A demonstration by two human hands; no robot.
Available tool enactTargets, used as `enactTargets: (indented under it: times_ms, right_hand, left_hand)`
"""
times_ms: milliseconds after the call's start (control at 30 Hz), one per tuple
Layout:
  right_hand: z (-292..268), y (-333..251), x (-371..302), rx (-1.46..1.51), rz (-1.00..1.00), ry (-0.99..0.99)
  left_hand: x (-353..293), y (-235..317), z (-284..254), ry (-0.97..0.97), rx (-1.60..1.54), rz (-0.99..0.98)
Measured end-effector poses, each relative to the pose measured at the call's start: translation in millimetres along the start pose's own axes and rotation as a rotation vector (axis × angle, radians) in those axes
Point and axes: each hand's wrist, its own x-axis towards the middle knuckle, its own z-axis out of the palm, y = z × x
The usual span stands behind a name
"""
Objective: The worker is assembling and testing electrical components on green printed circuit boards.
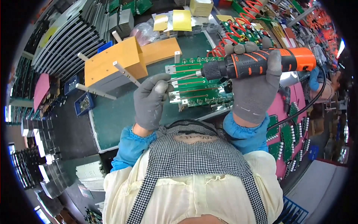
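Observation:
In my gloved right hand (251, 95) is a black and orange electric screwdriver (261, 63), held level with its bit (186, 77) pointing left. Grey-gloved too, my left hand (148, 104) has its thumb and fingers pinched together at the tip of that bit. Whatever small piece may sit between those fingertips is hidden. Below the tool lies a green circuit board (199, 100) with several copper-coloured strips, on the green work mat (119, 125). Part of the board is covered by the screwdriver and my right hand.
A yellow-brown covered stack (112, 63) stands at left among white posts (126, 72). Blue bins (84, 104) of small parts sit beyond it. A coiled red hose (238, 28) hangs at the back right. More boards (287, 138) rest on a pink surface; a person (320, 89) sits at far right.

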Motion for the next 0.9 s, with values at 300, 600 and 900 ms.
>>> enactTargets:
  times_ms: [300,600,900]
  right_hand:
    - [-28,-46,47,-0.368,-0.284,-0.222]
    - [-39,-20,56,-0.626,-0.287,-0.236]
    - [-38,-17,56,-0.518,-0.254,-0.282]
  left_hand:
    - [30,-23,-27,0.100,-0.052,-0.253]
    - [22,-26,-3,-0.101,0.036,-0.403]
    - [23,-24,-1,-0.145,0.064,-0.389]
